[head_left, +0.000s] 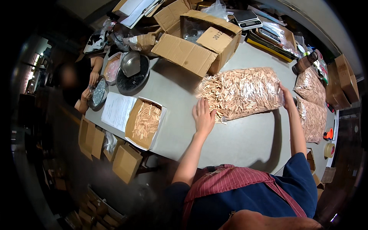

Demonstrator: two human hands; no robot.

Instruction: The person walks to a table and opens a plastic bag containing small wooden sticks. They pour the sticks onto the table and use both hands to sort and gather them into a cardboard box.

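A large clear plastic bag of short wooden dowels (pixel 251 92) lies on its side on the grey table, its mouth toward the left. Loose wooden dowels (pixel 210 90) spill from that mouth onto the tabletop. My left hand (pixel 204 118) rests at the near edge of the spilled dowels, fingers outstretched and holding nothing. At the bag's right end, my right hand (pixel 286 96) grips the plastic, its fingertips partly hidden by the bag. To the left, an open cardboard box (pixel 155 132) holds more dowels beside a printed sheet of paper (pixel 118 109).
An open carton (pixel 184 55) stands behind the bag. Two more filled bags (pixel 311 119) lie at the right, near a tape roll (pixel 329 150). A metal scoop (pixel 131 63) sits on a round black scale (pixel 133 82). Another person's hands (pixel 90 86) work at a bowl (pixel 99 92).
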